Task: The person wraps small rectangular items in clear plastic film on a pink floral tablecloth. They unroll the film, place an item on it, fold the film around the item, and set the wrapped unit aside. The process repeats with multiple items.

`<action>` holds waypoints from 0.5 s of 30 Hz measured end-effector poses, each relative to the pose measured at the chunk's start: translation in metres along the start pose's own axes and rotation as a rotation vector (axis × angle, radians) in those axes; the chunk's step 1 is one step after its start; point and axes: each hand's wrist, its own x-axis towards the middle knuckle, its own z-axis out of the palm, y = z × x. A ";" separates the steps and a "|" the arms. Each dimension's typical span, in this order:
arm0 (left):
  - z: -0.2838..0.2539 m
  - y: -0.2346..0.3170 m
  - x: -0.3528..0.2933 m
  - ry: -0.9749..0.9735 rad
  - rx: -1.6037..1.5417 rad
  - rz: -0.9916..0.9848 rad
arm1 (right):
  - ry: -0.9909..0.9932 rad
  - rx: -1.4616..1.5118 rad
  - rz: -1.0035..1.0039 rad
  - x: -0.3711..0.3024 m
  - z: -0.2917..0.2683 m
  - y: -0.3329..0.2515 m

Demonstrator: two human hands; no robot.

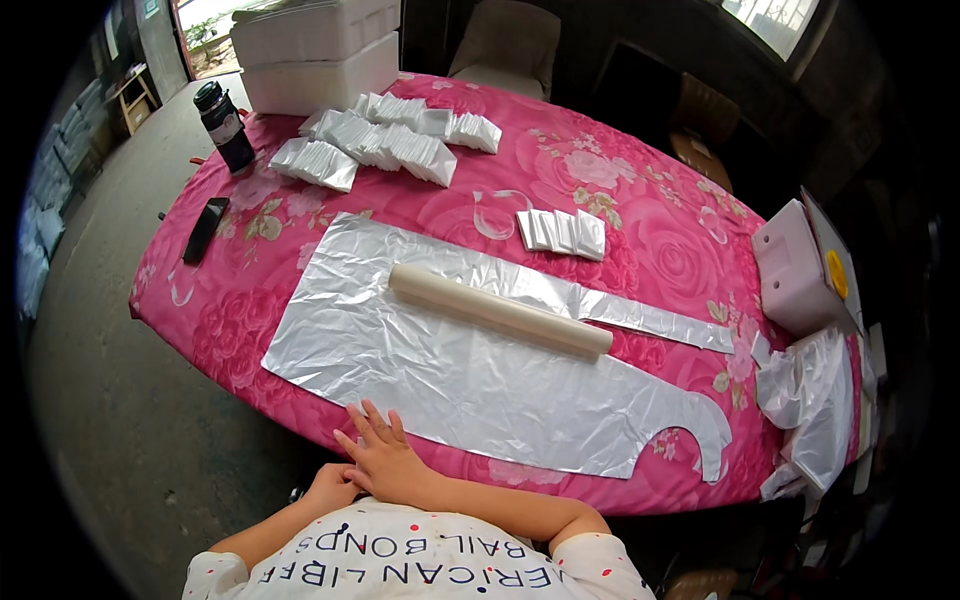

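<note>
My right hand (388, 462) reaches across my body to the left. Its fingers are spread, with the tips at the near edge of a shiny silvery-white plastic sheet (440, 375) cut like an apron. My left hand (330, 490) rests close against my right wrist, its fingers partly hidden there. On the sheet lies a pale beige tube (500, 312), slanting down to the right. The sheet has a curved cut-out at its right end and a long narrow strip (660, 318) along its far side. Neither the sheet nor the tube is gripped.
Folded white packets (375, 140) lie in rows at the back, with a smaller row (562, 234) nearer. A dark bottle (224, 128), black phone (206, 231) and white foam boxes (318, 60) stand or lie left. A pink-white box (800, 265) and crumpled plastic (815, 400) are right.
</note>
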 end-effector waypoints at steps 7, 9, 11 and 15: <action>-0.023 0.114 0.048 0.009 0.418 0.615 | 0.285 0.023 -0.237 -0.026 -0.078 0.077; -0.031 0.138 0.081 0.073 0.472 0.772 | 0.450 0.040 -0.128 -0.029 -0.118 0.111; -0.038 0.158 0.122 0.064 0.356 0.743 | 0.591 0.045 0.061 -0.033 -0.162 0.152; -0.024 0.218 0.220 -0.004 -0.080 0.397 | 1.010 0.775 0.483 -0.047 -0.224 0.276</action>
